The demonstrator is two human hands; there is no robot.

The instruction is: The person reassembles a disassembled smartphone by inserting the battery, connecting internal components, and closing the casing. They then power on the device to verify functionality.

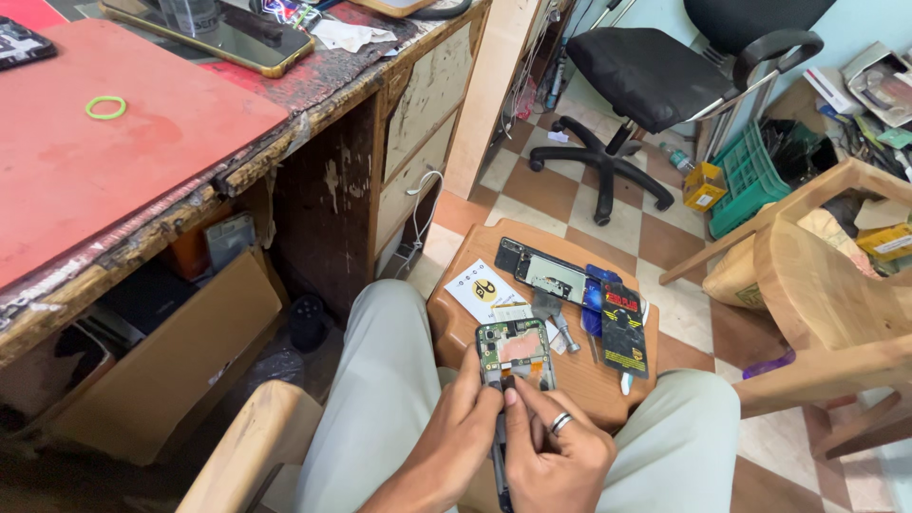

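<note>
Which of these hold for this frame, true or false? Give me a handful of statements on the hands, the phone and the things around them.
1. Both hands hold an opened phone with its back cover off. True.
2. The right hand wears a ring. True.
3. The green ring lies on the wooden stool. False: it lies on the red mat on the desk.
4. The left hand rests on the office chair. False: it grips the phone; the office chair stands empty across the floor.
5. A second opened phone part lies on the wooden stool. True.
</note>
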